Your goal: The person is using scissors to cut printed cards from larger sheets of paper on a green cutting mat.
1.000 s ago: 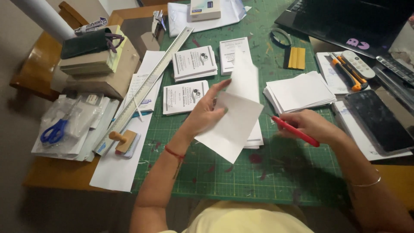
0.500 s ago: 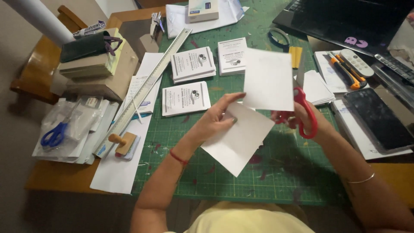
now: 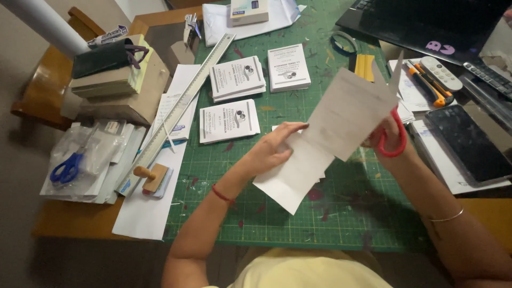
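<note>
My left hand (image 3: 274,148) pinches a long white sheet of paper (image 3: 325,136) by its left edge, lifted above the green cutting mat (image 3: 277,224). My right hand (image 3: 388,137) grips red-handled scissors (image 3: 393,140) at the sheet's right side; their blades are hidden behind the paper. The sheet runs diagonally from the lower left up toward the right. Under it lies a small pile of white sheets, mostly covered.
Three stacks of printed booklets (image 3: 229,120) lie on the mat. A long metal ruler (image 3: 176,112), wooden stamp (image 3: 152,177), blue scissors in a plastic bag (image 3: 66,169) and boxes (image 3: 120,85) are left. A laptop (image 3: 426,24), remote (image 3: 441,72), orange cutter (image 3: 426,84) and tablet (image 3: 469,143) are right.
My right hand picked up the red scissors off the mat and brought them to the paper's right edge. The sheet was lifted and unfolded longer, now angled up to the right.
</note>
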